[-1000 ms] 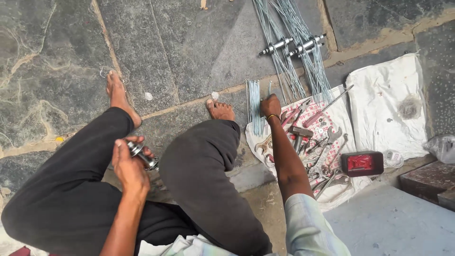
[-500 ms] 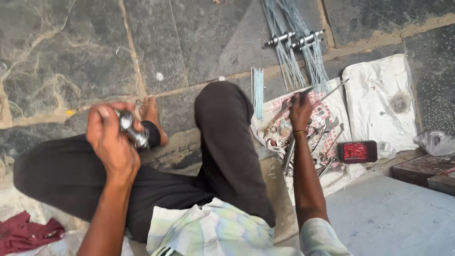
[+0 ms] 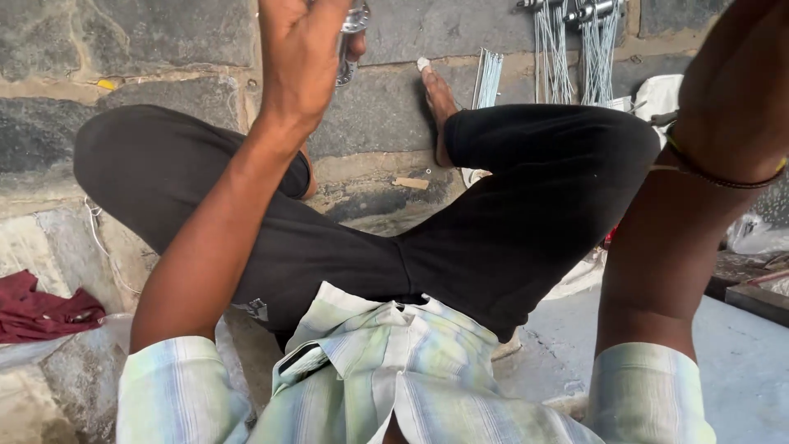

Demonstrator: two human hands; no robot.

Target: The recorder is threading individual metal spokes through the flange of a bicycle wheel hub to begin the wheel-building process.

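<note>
- Shiny metal part [image 3: 352, 33]: it is round and silver, far and left of the middle, at the top edge. It sits in the left hand [image 3: 302, 49], whose fingers are closed around it.
- Red cloth [image 3: 37, 306]: soft and crumpled, it lies at the far left on the rough grey stone floor [image 3: 164, 33].
- Black trousers [image 3: 509, 197]: smooth and dark, they cover the crossed legs in the middle. A bare foot [image 3: 437, 103] points away, next to the thin rods.
- Striped shirt [image 3: 394, 370]: pale green and white, it is near, at the bottom.
- Thin metal rods [image 3: 567, 49]: long, grey and straight, they lie in bunches far away, right of the middle.
- White cloth [image 3: 662, 94]: only a small bit shows past the knee. I cannot tell what lies on it.
- Right hand [image 3: 740, 74]: it is big and close at the far right, cut off by the edge, with a thin band on the wrist. I cannot tell if its fingers are open or closed.
- Change: half a second ago the right hand reached down to the tools on the cloth; now it is lifted up near the camera. The left hand is higher too.
</note>
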